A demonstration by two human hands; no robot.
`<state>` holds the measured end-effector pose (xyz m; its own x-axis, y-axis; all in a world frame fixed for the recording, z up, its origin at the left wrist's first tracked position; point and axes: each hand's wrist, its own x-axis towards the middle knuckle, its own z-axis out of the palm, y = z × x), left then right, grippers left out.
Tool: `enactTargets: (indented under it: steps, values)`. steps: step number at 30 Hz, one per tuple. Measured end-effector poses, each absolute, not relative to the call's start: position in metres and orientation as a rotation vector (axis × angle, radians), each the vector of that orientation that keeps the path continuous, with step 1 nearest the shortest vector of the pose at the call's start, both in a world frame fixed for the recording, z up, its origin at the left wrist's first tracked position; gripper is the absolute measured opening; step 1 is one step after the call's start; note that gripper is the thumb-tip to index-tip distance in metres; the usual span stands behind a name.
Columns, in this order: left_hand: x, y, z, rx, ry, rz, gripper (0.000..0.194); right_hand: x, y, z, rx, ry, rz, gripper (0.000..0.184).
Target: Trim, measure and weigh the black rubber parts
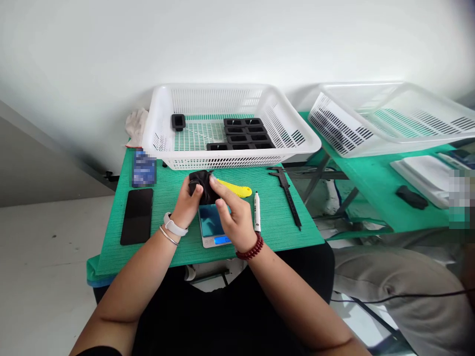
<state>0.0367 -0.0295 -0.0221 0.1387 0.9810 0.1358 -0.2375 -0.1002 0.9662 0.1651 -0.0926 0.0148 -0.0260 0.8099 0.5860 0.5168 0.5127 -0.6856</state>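
Left hand [186, 203], grip closed around a black part [208, 193] at twelve o'clock from the scale [212, 222], seemingly steadies it for the touching right hand [238, 217], whose grip I cannot tell.

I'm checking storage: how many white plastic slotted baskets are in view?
2: one white plastic slotted basket at the back of the nearer green-covered table, another white basket on the right green-covered table.

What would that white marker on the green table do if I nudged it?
The white marker would probably roll if pushed sideways, since its barrel looks round, though the green table cover's woven texture might slow it. Looking slim and straight, it would likely lift easily without bending.
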Motion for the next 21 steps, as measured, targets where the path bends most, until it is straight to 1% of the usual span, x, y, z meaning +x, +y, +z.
enactTargets:
  steps: [5, 8, 13, 17, 21]
  values:
    - [0.036, -0.037, -0.016, 1.389, 0.921, 1.247, 0.063, 0.165, -0.089, 0.007, -1.261, -1.359, 0.484, 0.026]
    - [0.039, -0.041, -0.016, 1.425, 0.899, 1.214, 0.064, 0.164, -0.079, 0.012, -1.304, -1.329, 0.428, 0.014]
    - [0.041, -0.041, -0.018, 1.403, 0.915, 1.255, 0.063, 0.157, -0.071, 0.013, -1.277, -1.331, 0.276, 0.013]
    - [0.04, -0.039, -0.013, 1.305, 0.992, 1.341, 0.058, 0.152, -0.083, 0.002, -1.286, -1.368, 0.255, 0.012]
    - [0.044, -0.043, -0.01, 1.294, 0.964, 1.265, 0.06, 0.158, -0.079, 0.005, -1.319, -1.377, 0.225, 0.011]
